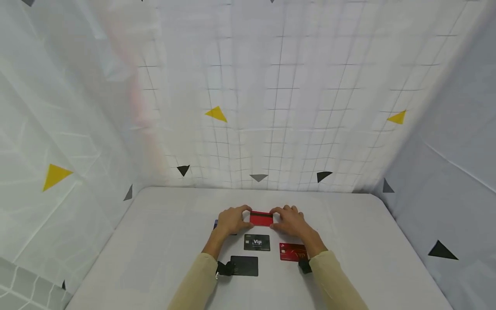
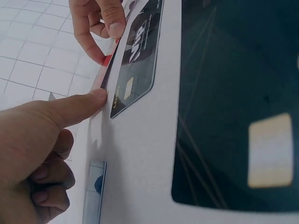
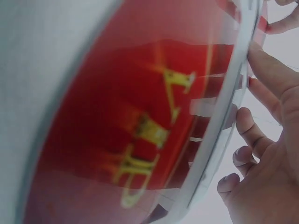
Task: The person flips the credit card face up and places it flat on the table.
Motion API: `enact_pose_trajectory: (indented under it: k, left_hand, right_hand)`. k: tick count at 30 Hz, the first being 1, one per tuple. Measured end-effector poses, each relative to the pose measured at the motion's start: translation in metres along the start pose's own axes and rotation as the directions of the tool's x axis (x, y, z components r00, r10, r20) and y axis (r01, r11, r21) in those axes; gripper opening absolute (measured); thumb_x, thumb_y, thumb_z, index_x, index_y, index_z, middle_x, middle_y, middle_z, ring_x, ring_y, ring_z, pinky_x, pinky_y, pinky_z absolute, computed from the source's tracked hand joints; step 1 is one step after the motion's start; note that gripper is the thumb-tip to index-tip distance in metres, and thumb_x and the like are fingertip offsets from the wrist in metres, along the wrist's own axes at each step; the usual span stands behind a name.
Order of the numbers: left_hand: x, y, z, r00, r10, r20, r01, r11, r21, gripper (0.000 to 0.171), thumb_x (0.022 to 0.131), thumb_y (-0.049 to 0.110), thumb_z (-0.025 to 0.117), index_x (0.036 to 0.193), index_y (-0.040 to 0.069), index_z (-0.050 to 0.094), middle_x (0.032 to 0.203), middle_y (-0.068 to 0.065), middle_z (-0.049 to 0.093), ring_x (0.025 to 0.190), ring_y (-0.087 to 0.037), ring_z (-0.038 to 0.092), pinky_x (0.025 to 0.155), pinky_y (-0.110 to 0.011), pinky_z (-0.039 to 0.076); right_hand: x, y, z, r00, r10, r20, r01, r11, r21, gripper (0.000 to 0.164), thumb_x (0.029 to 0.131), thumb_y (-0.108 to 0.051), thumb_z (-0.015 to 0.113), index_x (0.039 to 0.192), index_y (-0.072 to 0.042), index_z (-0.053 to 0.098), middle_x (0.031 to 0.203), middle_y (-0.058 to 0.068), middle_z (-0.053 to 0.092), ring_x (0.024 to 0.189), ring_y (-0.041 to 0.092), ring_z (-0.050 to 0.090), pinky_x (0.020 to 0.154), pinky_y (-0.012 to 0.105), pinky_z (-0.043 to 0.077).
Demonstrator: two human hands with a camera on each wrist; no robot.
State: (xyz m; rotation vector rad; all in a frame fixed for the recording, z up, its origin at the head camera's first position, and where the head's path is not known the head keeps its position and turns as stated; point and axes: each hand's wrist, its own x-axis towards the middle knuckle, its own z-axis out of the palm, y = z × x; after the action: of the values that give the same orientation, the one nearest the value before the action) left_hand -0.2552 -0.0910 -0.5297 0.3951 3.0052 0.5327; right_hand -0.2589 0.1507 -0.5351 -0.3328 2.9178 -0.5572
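In the head view a red card with a black stripe [image 1: 261,220] is at the far middle of the white table. My left hand [image 1: 231,220] holds its left end between thumb and forefinger, while my right hand [image 1: 291,221] grips the right end the same way. Just nearer lies a black Vip card [image 1: 257,247]. A blue card [image 1: 215,224] is partly hidden beneath the left hand. The left wrist view has the left thumb or finger [image 2: 88,100] at the striped card's edge. Large in the right wrist view is a red VIP card [image 3: 117,116], below the right hand [image 3: 268,154].
A plain dark card [image 1: 246,266] with a chip lies by the left wrist strap [image 1: 225,268]. Another strap [image 1: 305,265] overlaps the red VIP card at the right wrist. White sheeting [image 1: 248,86] with grid lines and triangles rises behind the white table [image 1: 162,241].
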Motion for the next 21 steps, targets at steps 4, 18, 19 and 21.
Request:
enact_pose_trajectory:
  k: [4, 18, 19, 21]
  left_hand:
    - [-0.002, 0.001, 0.002, 1.0, 0.002, -0.007, -0.002, 1.0, -0.021, 0.056, 0.08, 0.053, 0.081, 0.13, 0.034, 0.064, 0.071, 0.009, 0.057, 0.061, -0.011, 0.048, 0.053, -0.029, 0.037]
    - [-0.012, 0.001, 0.003, 0.999, 0.032, -0.034, -0.034, 0.997, -0.076, 0.057, 0.082, 0.05, 0.08, 0.132, 0.033, 0.062, 0.073, 0.011, 0.055, 0.06, -0.008, 0.048, 0.052, -0.026, 0.037]
    - [-0.013, 0.001, 0.003, 0.999, 0.036, -0.039, -0.039, 0.996, -0.079, 0.057, 0.081, 0.05, 0.081, 0.132, 0.032, 0.063, 0.073, 0.01, 0.056, 0.06, -0.009, 0.048, 0.052, -0.027, 0.037]
    - [-0.013, 0.0, 0.002, 0.998, 0.04, -0.043, -0.044, 0.996, -0.082, 0.057, 0.081, 0.051, 0.08, 0.133, 0.032, 0.063, 0.073, 0.01, 0.056, 0.059, -0.008, 0.048, 0.051, -0.027, 0.036]
  right_hand:
    - [-0.003, 0.001, -0.002, 1.0, -0.016, 0.012, 0.017, 0.999, -0.034, 0.064, 0.076, -0.046, 0.085, 0.134, -0.03, 0.063, 0.113, 0.005, 0.061, 0.11, 0.027, 0.047, 0.096, 0.057, 0.04]
    - [-0.012, -0.002, -0.009, 0.996, -0.082, -0.039, 0.08, 0.995, -0.058, 0.062, 0.072, -0.05, 0.086, 0.127, -0.029, 0.066, 0.115, 0.003, 0.06, 0.111, 0.026, 0.045, 0.095, 0.051, 0.04]
    - [-0.012, -0.002, -0.008, 0.996, -0.084, -0.043, 0.081, 0.995, -0.058, 0.064, 0.071, -0.05, 0.086, 0.128, -0.029, 0.066, 0.115, 0.003, 0.06, 0.111, 0.026, 0.045, 0.094, 0.051, 0.04]
    - [-0.012, -0.001, -0.006, 0.995, -0.084, -0.051, 0.081, 0.996, -0.048, 0.065, 0.071, -0.05, 0.087, 0.129, -0.028, 0.065, 0.116, 0.003, 0.061, 0.111, 0.025, 0.046, 0.095, 0.051, 0.04]
